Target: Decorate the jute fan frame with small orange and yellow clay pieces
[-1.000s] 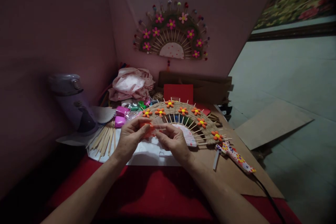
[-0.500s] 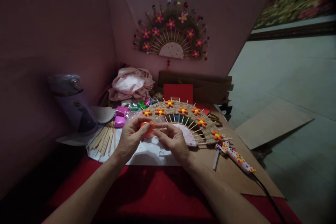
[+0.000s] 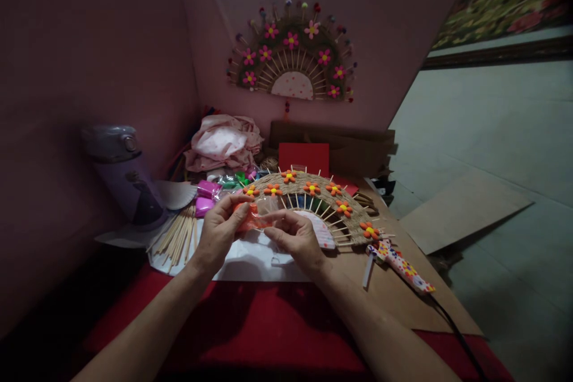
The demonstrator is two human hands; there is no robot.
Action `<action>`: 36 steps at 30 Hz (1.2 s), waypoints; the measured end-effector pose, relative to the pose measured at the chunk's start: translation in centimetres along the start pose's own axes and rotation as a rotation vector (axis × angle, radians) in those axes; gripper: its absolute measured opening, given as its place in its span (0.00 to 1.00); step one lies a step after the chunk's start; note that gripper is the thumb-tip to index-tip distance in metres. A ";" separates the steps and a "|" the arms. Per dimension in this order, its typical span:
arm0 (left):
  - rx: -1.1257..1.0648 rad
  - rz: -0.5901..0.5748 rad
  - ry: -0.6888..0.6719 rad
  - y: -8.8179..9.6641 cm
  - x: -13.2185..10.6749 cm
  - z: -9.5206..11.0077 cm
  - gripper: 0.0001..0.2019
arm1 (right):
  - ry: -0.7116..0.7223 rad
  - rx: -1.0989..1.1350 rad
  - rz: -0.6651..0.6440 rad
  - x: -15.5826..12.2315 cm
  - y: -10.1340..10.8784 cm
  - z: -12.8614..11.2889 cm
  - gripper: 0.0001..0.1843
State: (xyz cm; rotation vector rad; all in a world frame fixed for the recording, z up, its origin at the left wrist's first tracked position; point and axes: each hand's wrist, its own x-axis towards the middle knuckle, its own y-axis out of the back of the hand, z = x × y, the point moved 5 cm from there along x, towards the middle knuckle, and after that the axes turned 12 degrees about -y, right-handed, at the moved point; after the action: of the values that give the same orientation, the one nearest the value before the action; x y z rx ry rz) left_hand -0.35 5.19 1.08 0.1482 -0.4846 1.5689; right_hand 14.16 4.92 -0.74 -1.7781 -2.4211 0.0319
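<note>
A small clear plastic packet of what looks like orange modelling clay (image 3: 249, 218) is held up over the white sheet. My left hand (image 3: 220, 228) pinches its left side between thumb and fingers. At the packet's right end, the bent fingers of my right hand (image 3: 295, 237) touch the plastic, with index finger and thumb a little apart. Just behind my hands lies a half-round fan of woven twine and sticks (image 3: 322, 197), decorated with orange flowers with yellow centres. Part of the fan's left side is hidden by my hands and the packet.
Wooden sticks (image 3: 178, 239) and a purple bottle (image 3: 128, 182) stand left. Pink packets (image 3: 206, 198) and crumpled cloth (image 3: 226, 140) lie behind. A patterned glue gun (image 3: 403, 265) with a black cord rests on brown cardboard (image 3: 371, 304) at right. A finished fan (image 3: 290, 54) hangs on the pink board.
The packet has shifted slightly left with my left hand, and more of its orange filling and clear plastic shows. My right thumb and index finger have spread a little.
</note>
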 end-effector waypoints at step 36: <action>-0.022 -0.115 0.014 -0.9 -0.1 -0.1 0.10 | 0.014 0.159 0.128 -0.6 0.2 -0.7 0.13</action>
State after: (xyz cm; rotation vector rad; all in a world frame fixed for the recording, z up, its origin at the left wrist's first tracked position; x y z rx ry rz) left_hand 0.59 5.08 1.13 0.1453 -0.4743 1.4512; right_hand 14.60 4.38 -0.14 -1.8505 -2.2231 0.2181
